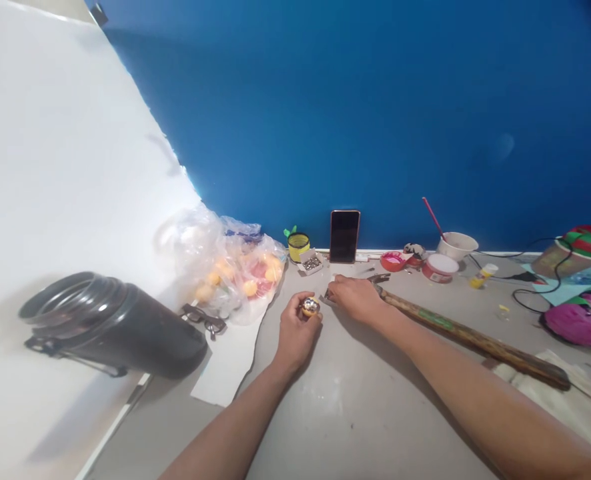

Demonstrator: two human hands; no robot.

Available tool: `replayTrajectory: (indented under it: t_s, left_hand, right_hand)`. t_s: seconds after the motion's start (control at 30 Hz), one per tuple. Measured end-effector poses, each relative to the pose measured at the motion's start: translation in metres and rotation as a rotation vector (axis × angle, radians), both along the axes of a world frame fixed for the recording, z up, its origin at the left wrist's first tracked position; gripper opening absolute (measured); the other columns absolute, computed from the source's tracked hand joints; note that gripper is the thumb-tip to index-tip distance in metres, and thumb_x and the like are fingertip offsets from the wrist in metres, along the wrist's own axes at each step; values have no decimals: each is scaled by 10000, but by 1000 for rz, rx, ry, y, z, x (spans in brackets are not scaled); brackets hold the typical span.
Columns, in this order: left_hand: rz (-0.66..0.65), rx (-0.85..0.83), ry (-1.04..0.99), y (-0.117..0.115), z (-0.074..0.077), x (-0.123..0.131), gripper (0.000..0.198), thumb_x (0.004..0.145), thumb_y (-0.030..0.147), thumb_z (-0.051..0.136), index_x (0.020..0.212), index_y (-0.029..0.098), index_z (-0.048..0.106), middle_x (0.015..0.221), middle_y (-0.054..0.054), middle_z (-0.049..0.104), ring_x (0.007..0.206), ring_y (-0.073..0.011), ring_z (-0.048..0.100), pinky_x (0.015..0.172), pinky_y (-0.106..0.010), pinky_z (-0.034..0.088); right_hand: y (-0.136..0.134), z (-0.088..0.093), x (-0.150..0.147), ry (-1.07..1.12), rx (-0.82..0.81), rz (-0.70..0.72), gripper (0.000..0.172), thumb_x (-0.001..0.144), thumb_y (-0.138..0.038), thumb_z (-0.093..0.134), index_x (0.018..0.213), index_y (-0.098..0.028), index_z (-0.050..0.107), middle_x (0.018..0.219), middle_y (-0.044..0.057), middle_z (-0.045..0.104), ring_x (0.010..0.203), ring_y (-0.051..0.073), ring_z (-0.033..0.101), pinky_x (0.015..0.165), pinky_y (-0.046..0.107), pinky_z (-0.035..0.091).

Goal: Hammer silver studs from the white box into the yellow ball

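Note:
My left hand [298, 333] is closed around a small yellow ball [311, 307] whose upper side is covered with shiny silver pieces. To its right, my right hand [353, 298] reaches low over the table with its fingers bent together. A small dark metallic piece shows at those fingertips, too small to name. Just behind both hands stands a small open box [311, 263] full of shiny metal bits. A long stick [470, 333] with brown and green markings lies under and beyond my right forearm, and a plier-like metal tool [379, 278] rests near its far end.
A large dark bottle [140, 327], glasses [204, 320] and a plastic bag [235, 270] with yellow balls are on the left. A phone [345, 237] leans on the blue wall. A white cup [458, 245], pink tub [440, 268] and glue stick [483, 275] stand at right.

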State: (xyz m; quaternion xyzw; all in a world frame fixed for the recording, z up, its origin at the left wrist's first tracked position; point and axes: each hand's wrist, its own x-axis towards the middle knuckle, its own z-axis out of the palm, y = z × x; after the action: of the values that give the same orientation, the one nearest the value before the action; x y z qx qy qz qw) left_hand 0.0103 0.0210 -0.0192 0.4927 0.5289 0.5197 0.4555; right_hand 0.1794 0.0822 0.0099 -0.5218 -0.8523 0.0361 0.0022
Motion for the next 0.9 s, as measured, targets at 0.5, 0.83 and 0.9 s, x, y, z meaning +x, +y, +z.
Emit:
replayTrajectory:
  t_s: [0.5,0.83,0.9]
  left_hand:
    - [-8,6,3,1,2,1,417,651,182,689,1066,176,652,810,6,662,689,-131,579,620,-234,453]
    - [-24,-19,1,3,-3,-1,443,671,201,714,1107,175,637,844,1,664,620,-95,540,541,-211,415]
    - [-31,-34,-39,3,-3,-1,465,674,207,715,1130,173,630,846,0,664,600,-90,536,514,-208,411]
  right_hand:
    - [-6,27,2,-86,-18,-16,223,942,-206,568,1062,-176,754,1127,155,736,1019,299,723,792,335,510]
    - [-3,25,6,-65,-73,-44,218,952,-246,560,1042,-194,752,1144,145,749,1026,294,718,811,332,492]
    - [-2,24,7,-27,-64,-60,203,948,-270,573,1043,-203,739,1126,132,756,1011,284,714,803,324,479]
